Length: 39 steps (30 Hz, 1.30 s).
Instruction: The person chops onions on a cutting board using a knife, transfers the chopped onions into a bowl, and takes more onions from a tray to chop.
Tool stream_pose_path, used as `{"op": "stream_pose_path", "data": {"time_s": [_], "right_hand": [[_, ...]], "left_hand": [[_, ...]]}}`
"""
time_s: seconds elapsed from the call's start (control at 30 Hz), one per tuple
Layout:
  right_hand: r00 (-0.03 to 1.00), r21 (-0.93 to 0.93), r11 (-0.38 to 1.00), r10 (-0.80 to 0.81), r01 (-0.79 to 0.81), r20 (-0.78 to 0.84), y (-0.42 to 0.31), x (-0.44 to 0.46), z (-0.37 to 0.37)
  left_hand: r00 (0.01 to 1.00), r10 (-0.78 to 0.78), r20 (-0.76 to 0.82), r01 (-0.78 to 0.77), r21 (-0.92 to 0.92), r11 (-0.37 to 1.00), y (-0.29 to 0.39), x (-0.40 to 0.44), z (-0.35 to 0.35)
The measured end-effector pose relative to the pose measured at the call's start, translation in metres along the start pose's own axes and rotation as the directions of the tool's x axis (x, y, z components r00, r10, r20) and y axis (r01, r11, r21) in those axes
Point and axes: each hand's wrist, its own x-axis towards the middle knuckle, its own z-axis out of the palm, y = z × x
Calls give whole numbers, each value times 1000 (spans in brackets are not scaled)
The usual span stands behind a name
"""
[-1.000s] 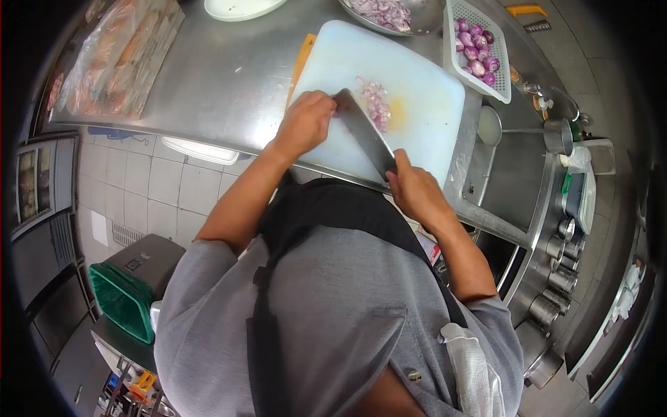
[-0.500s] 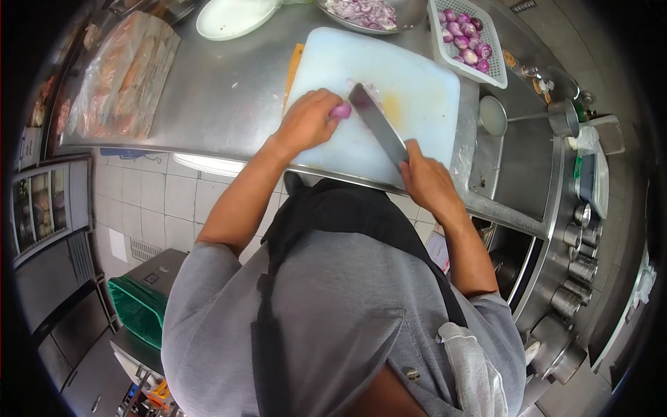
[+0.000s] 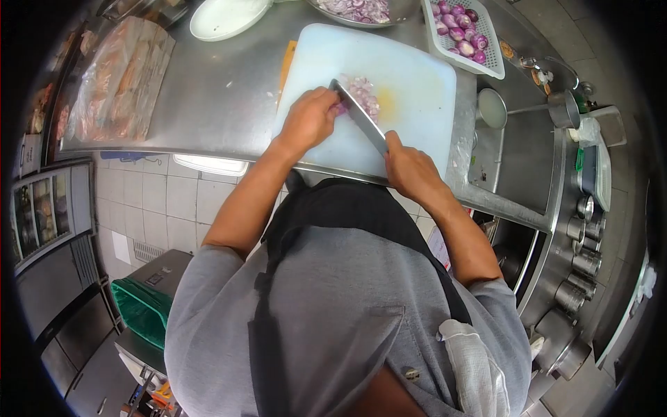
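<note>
My left hand (image 3: 311,124) is curled over an onion (image 3: 340,109), fingertips bent down and bunched close together, so only a little purple shows beside them. My hand hides most of the onion, and I can't tell its whole shape or how much of it is cut. It is at the left part of the white board (image 3: 424,128), right beside the tip end of the knife (image 3: 360,117).

My right hand (image 3: 415,165) is wrapped round the knife's handle, fingers folded in, at the board's near edge. The handle itself is mostly covered by my grip. The blade runs slantwise from my right hand to my left fingers, broad, grey and tilted; whether its edge touches the board I can't tell.

Just past the blade lies a loose heap of chopped bits (image 3: 365,94), pale pink and purple, next to a yellow stain (image 3: 389,104) on the board. Beyond the board's far right corner, whole purple onions (image 3: 464,31) fill part of a white basket (image 3: 495,66), and sliced ones (image 3: 361,10) lie in a metal bowl (image 3: 399,21).
</note>
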Motion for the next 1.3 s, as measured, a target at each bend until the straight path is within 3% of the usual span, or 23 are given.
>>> {"op": "stream_pose_path", "data": {"time_s": [0.9,0.93,1.1,1.2,1.3], "right_hand": [[1000,74,997,-3,3,5,-13,-9,-9],[998,42,999,1,-4,67,-5,-5,2],[998,145,989,14,-5,-62,2,-18,-3],[990,133,989,74,-58,-120,4,-23,-13],[987,81,993,101,-91,-126,6,-25,-14]], "left_hand": [[992,58,-113,-65,-62,996,-14,-19,7],[992,63,-109,-71,-71,995,-14,-19,9],[996,48,-79,-57,-121,991,-14,-17,1],[967,237,-93,-238,-1,971,-12,1,-11],[959,179,221,-179,-23,984,-19,12,-16]]}}
